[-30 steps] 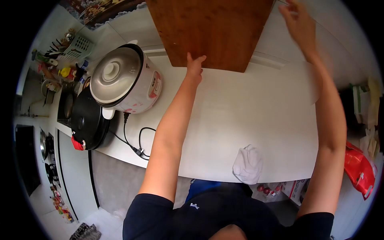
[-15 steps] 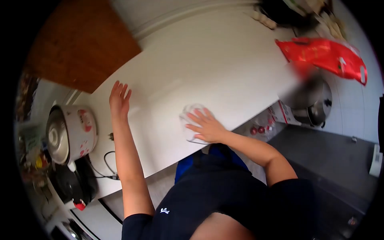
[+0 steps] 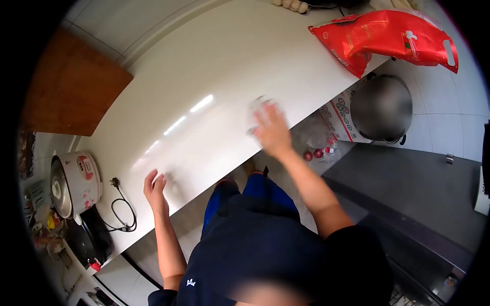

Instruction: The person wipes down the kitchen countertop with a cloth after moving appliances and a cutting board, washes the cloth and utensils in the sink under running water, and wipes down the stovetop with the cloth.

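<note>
My right hand (image 3: pixel 273 130) lies palm down, fingers spread, on a pale cloth (image 3: pixel 253 113) against the white countertop (image 3: pixel 229 66). Both hand and cloth are blurred, and the palm hides most of the cloth. Further left, near the counter's front edge, my left hand (image 3: pixel 154 187) hangs just above the surface with its fingers apart and nothing in them. A power cord with a plug (image 3: pixel 122 201) lies to the left of it.
A rice cooker (image 3: pixel 79 183) and a black pan (image 3: pixel 89 234) stand at the left. A wooden board (image 3: pixel 71 86) is at the upper left. A red bag (image 3: pixel 377 41) overhangs the counter's right end, above a round pot (image 3: pixel 382 108) and a printed box (image 3: pixel 339 120).
The view has shifted. My right hand and the cloth have moved right along the counter. My left hand has drawn back toward the front edge.
</note>
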Tool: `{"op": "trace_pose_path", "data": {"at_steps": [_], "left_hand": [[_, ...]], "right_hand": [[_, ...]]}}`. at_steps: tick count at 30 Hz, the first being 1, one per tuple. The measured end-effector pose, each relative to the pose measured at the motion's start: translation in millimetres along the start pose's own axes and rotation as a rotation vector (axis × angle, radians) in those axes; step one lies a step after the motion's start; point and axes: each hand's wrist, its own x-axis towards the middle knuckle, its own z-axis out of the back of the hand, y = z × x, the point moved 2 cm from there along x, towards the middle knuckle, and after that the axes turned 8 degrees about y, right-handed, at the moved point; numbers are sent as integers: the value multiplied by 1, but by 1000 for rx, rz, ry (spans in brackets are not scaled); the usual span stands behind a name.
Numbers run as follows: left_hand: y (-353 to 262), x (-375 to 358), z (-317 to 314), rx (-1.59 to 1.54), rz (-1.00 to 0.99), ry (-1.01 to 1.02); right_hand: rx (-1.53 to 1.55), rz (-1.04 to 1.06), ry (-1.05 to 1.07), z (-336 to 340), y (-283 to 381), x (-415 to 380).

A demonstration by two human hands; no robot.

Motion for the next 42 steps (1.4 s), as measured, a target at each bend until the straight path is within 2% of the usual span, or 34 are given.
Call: {"op": "trace_pose_path", "data": {"at_steps": [1, 4, 7, 9, 11, 14, 15, 19, 22, 23, 24, 25, 28, 30, 31, 32, 34, 35, 37, 40, 42], "left_hand": [[17, -10, 8, 65, -16, -39], [65, -54, 26, 129, 61, -98], [103, -106, 35, -103, 350, -178], [105, -134, 29, -270, 591, -253], [129, -143, 34, -393, 677, -281], [143, -154, 37, -477, 689, -295], [142, -152, 37, -485, 672, -286], [141, -136, 32, -507, 668, -260], [144, -108, 29, -584, 688, -186], [145, -96, 28, -617, 683, -141], [145, -89, 25, -648, 683, -97], [145, -88, 22, -681, 680, -119], [132, -73, 16, -813, 671, -123], [113, -69, 4, -724, 730, -155], [107, -67, -1, -655, 770, -193], [132, -61, 13, -570, 806, -177], [130, -61, 8, -536, 796, -175], [128, -59, 5, -520, 789, -174], [126, -59, 6, -497, 786, -209], [123, -61, 4, -492, 797, -234], [120, -63, 0, -501, 799, -266]], "right_hand": [[-65, -78, -71, 6, -38, -1], [-218, -355, -91, 6, -148, 1], [-191, -568, -88, 13, -230, 32], [-116, -588, -143, 4, -264, 66], [-81, -486, -158, 5, -260, 104], [-35, -345, -167, -1, -233, 151], [3, -232, -147, -4, -212, 157], [24, 164, -91, -28, -68, 146], [283, 384, 97, -35, 59, 97], [257, 506, 68, -42, 94, 73], [282, 554, 146, -44, 127, 50], [311, 596, 229, -46, 144, 32], [285, 603, 170, -45, 132, 27], [214, 430, 189, -29, 85, 38], [149, 282, 118, -15, 50, 45], [114, 134, 21, -11, 3, 47], [-132, -104, -130, -6, -99, 47], [-243, -317, -58, 8, -140, 47], [-211, -503, -91, 13, -201, 55], [-189, -605, -88, 8, -223, 100], [-175, -528, -101, 5, -233, 133]]}}
